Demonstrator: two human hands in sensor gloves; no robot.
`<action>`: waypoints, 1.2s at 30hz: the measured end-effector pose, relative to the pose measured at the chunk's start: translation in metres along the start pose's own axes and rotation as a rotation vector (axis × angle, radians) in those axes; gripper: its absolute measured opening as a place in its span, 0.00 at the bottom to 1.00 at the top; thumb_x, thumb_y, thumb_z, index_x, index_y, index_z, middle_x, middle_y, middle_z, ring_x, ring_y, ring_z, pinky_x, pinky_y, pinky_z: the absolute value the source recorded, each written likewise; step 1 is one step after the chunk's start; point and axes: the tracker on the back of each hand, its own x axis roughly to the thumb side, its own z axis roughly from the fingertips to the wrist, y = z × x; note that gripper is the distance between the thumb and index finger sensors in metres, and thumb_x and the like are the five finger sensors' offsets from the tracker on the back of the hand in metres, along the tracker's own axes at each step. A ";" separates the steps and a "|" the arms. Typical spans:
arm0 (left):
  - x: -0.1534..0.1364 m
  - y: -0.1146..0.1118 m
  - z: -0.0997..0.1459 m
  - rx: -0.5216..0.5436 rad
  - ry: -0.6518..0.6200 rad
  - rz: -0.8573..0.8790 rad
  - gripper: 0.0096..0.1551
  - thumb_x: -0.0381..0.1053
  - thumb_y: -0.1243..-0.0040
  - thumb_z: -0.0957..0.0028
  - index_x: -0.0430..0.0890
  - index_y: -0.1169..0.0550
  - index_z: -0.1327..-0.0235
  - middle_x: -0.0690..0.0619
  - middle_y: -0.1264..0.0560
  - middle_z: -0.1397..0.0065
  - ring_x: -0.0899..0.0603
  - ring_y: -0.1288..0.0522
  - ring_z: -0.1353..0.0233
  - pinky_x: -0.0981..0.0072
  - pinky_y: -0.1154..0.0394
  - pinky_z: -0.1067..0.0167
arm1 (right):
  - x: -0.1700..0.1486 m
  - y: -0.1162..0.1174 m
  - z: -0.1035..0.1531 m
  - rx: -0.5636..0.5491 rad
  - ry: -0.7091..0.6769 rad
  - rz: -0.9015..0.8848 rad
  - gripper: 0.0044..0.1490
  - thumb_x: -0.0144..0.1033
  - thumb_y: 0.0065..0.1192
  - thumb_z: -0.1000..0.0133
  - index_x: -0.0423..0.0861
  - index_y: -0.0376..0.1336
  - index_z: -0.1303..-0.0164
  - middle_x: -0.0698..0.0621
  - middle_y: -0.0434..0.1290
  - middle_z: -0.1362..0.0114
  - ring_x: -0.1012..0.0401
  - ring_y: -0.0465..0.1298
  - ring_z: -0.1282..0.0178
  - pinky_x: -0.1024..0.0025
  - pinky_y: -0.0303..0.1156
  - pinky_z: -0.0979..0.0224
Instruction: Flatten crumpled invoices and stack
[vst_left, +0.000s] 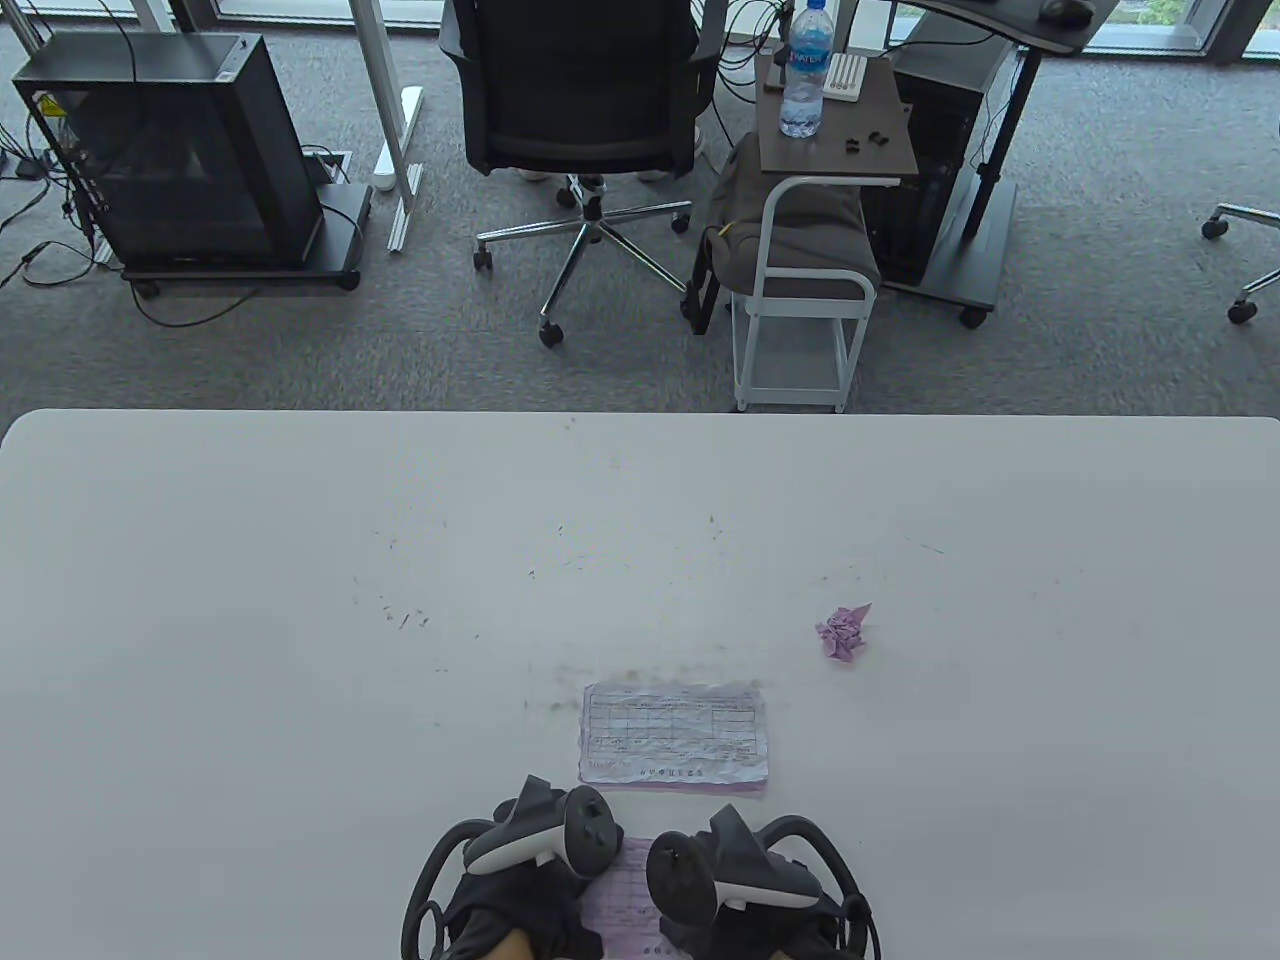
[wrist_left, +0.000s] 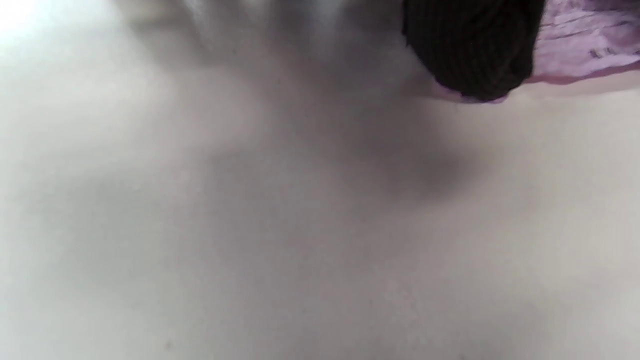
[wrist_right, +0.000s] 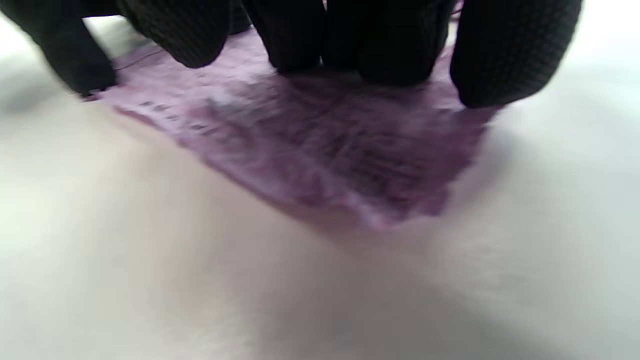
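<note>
A purple invoice (vst_left: 628, 895) lies on the white table (vst_left: 250, 600) at the front edge, between my two hands. My left hand (vst_left: 520, 880) rests on its left side; one gloved fingertip (wrist_left: 472, 55) touches the paper's edge (wrist_left: 590, 45). My right hand (vst_left: 740, 890) presses its fingers (wrist_right: 390, 45) flat on the wrinkled purple sheet (wrist_right: 330, 150). A flattened stack of invoices (vst_left: 673, 737), white on top of purple, lies just beyond the hands. A crumpled purple ball (vst_left: 844, 633) sits to the right of it.
The table's far edge borders a carpeted floor with an office chair (vst_left: 585, 110), a small side cart (vst_left: 820, 230) and a computer case (vst_left: 170, 150). Small dark specks mark the tabletop.
</note>
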 end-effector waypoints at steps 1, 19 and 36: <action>0.000 0.000 0.000 0.000 0.000 0.001 0.55 0.60 0.36 0.47 0.64 0.62 0.26 0.43 0.77 0.25 0.20 0.74 0.25 0.22 0.56 0.32 | -0.004 -0.001 0.001 0.007 0.036 -0.009 0.32 0.50 0.53 0.35 0.40 0.58 0.28 0.35 0.61 0.24 0.41 0.69 0.34 0.40 0.75 0.43; -0.001 -0.001 0.000 0.002 -0.007 0.020 0.55 0.60 0.36 0.47 0.64 0.62 0.26 0.43 0.77 0.25 0.21 0.75 0.26 0.22 0.57 0.33 | -0.014 -0.014 0.018 -0.272 -0.179 -0.172 0.33 0.51 0.55 0.37 0.44 0.58 0.27 0.32 0.58 0.21 0.39 0.68 0.31 0.38 0.76 0.44; -0.002 -0.001 -0.001 -0.003 -0.006 0.022 0.55 0.60 0.36 0.47 0.64 0.62 0.26 0.43 0.78 0.25 0.21 0.75 0.26 0.22 0.57 0.33 | 0.027 0.005 0.001 0.142 -0.333 -0.094 0.27 0.52 0.54 0.36 0.49 0.63 0.31 0.44 0.66 0.28 0.46 0.70 0.36 0.42 0.73 0.39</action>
